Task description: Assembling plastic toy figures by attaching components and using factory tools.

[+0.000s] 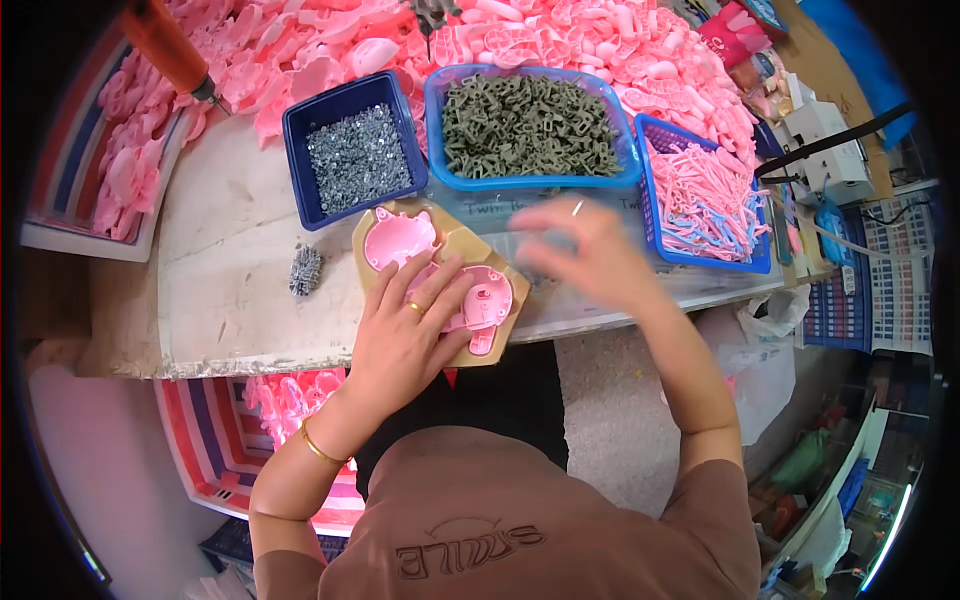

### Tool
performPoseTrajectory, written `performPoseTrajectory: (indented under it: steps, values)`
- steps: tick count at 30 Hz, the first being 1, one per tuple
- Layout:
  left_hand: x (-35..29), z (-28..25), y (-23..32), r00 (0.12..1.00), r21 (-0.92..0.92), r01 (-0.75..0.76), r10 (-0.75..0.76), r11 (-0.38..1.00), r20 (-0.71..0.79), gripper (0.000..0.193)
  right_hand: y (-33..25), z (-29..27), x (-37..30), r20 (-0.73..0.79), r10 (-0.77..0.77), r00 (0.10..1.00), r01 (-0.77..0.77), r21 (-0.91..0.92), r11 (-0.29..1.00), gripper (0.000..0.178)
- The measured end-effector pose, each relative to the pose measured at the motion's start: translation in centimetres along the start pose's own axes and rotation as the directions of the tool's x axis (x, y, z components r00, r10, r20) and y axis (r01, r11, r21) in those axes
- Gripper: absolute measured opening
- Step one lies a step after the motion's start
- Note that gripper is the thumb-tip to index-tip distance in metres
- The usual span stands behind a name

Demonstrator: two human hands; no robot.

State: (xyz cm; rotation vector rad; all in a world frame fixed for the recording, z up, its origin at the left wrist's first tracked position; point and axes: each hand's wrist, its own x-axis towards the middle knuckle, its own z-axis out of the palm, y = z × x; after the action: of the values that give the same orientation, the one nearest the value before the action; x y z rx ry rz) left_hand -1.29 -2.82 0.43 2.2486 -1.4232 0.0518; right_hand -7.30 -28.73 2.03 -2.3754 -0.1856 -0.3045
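My left hand (pixel 412 315) lies flat, fingers spread, over pink plastic shell parts (pixel 400 238) seated in a tan fixture block (pixel 458 237) at the table's front edge. The palm and fingers hide part of the shells; one round half shows at the upper left and another (pixel 489 295) at the right. My right hand (pixel 585 245) hovers to the right of the fixture, just in front of a blue-rimmed tub (pixel 432 150) full of small olive-green clips (pixel 530 125). Motion smears its fingers, so whether they hold anything does not show.
A dark blue bin (pixel 296 165) of small metal screws stands behind the fixture. At the right, a blue basket (pixel 655 235) holds thin pink and blue sticks. Pink plastic parts (pixel 300 50) heap along the back. An orange electric screwdriver (pixel 172 45) hangs upper left; a screw pile (pixel 305 270) lies below.
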Motion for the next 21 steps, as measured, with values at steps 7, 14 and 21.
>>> performPoseTrajectory:
  steps: [7, 14, 21]
  values:
    - [-0.2, 0.3, -0.1, 1.0, 0.032, -0.025, 0.024, 0.999, 0.02, 0.045, 6.6, -3.3, 4.5, -0.206, 0.111, 0.972, -0.189, -0.417, 0.889, 0.013]
    - [0.0, 0.0, -0.1, 0.999, 0.038, -0.031, 0.031, 0.999, 0.017, 0.046, 7.0, -4.1, 6.0, -0.233, 0.432, 0.871, -0.462, -0.088, 0.883, 0.017]
    - [1.2, -1.2, 0.6, 1.0, 0.016, -0.012, 0.012, 1.0, 0.004, 0.052, 4.7, -5.2, 4.0, 0.03, 0.495, 0.868, -0.476, 0.333, 0.814, 0.014]
